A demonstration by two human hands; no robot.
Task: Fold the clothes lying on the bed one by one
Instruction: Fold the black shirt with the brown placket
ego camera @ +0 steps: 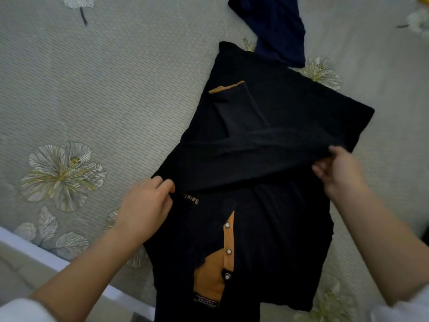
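The left hand (148,205) and right hand (339,173) each pinched one end of the black polo shirt's (290,101) fold; the cloth looked limp and light, probably best held by its corners.

Your light is soft, even and rather dim, so shadows on the pale bedspread (104,101) are faint. The black shirt (278,108) swallows detail; you can barely read its folds, and only the tan trim (209,280) stands out. Your left hand (148,205) and right hand (339,173) look slightly smeared. The wide lens bends and softens the corners.
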